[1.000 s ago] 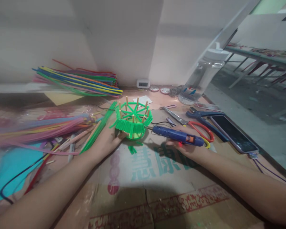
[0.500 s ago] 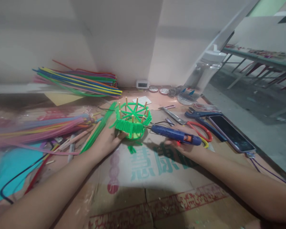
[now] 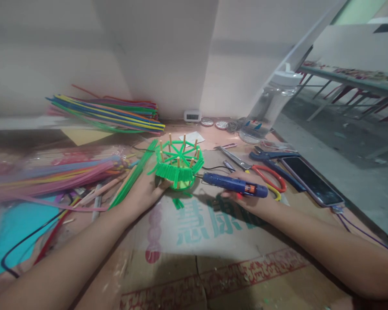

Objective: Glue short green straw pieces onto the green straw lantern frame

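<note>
My left hand point(image 3: 148, 189) is gripping a small round green frame point(image 3: 174, 173) from its left side, thumb resting along the lower front; the fingers are passing out of sight behind it. The frame is standing between my two hands, on printed cardboard point(image 3: 181, 254). Thin wooden sticks point(image 3: 178, 162) are poking upward around its rim, and fuzzy green strips are crossing its top like spokes.

My right hand point(image 3: 245, 202) is closing around a blue glue gun point(image 3: 228, 183), whose nozzle is pointing left at the frame's right edge; I am unable to tell whether it is touching.

I am judging the frame to be very light, soft and grippy on its fuzzy surface, stiffer along the sticks, and fragile at the joints. Its low, solid side is looking like the best hold, with the sticks and spokes seeming too easy to bend.

Loose green strips point(image 3: 136, 174) are lying just beyond my left wrist; red-handled scissors point(image 3: 268, 178) are resting beyond my right hand.
</note>
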The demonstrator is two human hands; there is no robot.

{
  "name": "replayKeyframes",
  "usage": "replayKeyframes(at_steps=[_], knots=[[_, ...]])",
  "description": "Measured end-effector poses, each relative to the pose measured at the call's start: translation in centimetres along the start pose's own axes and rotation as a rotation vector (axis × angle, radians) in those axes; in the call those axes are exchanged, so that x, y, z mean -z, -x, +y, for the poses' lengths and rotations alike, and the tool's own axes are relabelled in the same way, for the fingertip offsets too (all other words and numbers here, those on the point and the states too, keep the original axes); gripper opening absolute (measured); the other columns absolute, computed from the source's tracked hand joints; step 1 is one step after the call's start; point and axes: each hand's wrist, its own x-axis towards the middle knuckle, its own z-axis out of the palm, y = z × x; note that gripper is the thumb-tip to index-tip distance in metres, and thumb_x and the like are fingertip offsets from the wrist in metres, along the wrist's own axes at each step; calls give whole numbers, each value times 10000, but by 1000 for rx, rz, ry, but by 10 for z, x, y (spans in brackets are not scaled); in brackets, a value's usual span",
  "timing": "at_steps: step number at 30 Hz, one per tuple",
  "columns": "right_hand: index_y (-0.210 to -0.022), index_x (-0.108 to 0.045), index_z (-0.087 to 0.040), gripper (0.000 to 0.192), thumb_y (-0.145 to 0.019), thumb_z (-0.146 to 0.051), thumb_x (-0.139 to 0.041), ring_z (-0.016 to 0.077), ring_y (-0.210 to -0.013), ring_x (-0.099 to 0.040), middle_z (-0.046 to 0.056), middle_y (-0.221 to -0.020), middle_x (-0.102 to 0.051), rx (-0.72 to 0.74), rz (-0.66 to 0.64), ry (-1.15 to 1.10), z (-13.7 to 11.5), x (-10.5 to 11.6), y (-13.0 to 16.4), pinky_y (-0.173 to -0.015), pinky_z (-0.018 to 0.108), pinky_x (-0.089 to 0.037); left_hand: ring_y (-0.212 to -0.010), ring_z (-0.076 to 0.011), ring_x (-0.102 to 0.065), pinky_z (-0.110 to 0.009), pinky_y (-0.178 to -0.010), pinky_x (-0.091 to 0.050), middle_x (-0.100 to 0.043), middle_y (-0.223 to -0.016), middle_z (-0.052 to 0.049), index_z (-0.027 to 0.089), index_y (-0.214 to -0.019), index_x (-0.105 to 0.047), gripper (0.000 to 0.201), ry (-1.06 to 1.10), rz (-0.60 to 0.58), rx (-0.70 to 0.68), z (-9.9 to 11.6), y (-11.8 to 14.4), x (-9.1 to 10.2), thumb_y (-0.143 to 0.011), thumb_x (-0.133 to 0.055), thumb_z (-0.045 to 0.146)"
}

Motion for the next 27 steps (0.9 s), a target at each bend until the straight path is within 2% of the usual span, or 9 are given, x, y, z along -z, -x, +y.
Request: replayKeyframes(at_steps=[4, 9, 14, 17, 20, 24, 27], knots=[[-783, -633, -215, 299, -837, -490, -739, 165, -572, -643, 25, -692, -706, 12, 21, 8, -3, 0, -1, -551, 288, -508, -833, -268, -669, -393, -832, -537, -704, -777, -55, 210, -897, -679, 353, -3, -31, -14, 0, 0, 0, -930, -506, 516], [-783, -629, -223, 338, -843, -545, -713, 182, -574, -635, 38, -688, -698, -23, 10, -40, -5, -2, -2, -543, 313, -510, -928, -293, -676, -426, -883, -531, -736, -1006, -111, 178, -1025, -682, 404, 8, -12, -6, -2, 0, -2, -936, -488, 521], [-793, -635, -208, 291, -855, -475, -731, 175, -595, -645, 42, -708, -702, 13, 23, -21, -4, -2, -1, -555, 301, -521, -952, -295, -675, -399, -860, -534, -734, -1006, -110, 181, -1016, -668, 402, -11, -9, -7, -4, 0, -2, -932, -497, 535], [-824, -641, -192, 290, -870, -468, -715, 171, -589, -649, 39, -694, -694, 20, 48, -44, -4, -3, 0, -540, 286, -512, -889, -276, -676, -389, -827, -532, -736, -972, -100, 179, -1034, -664, 414, -19, -28, -2, -5, 0, -3, -939, -478, 536], [-821, -631, -187, 277, -864, -444, -724, 165, -578, -640, 39, -688, -689, 17, 53, -68, -5, -3, -1, -528, 278, -498, -816, -266, -673, -378, -776, -526, -730, -895, -90, 182, -944, -666, 403, -42, -39, 31, -7, 0, -4, -940, -468, 533], [-790, -617, -202, 258, -847, -420, -743, 157, -573, -627, 26, -689, -682, 12, 38, -46, -5, -3, -1, -526, 277, -483, -818, -272, -673, -376, -762, -514, -725, -854, -85, 198, -789, -630, 399, -53, -31, 25, -8, 0, -4, -934, -470, 534], [-797, -623, -208, 252, -852, -428, -733, 165, -579, -626, 28, -692, -679, 17, 39, -18, -4, -2, 0, -536, 291, -483, -779, -267, -667, -376, -746, -509, -717, -815, -78, 200, -783, -624, 393, -53, -47, 17, -7, 0, -4, -936, -466, 526]])
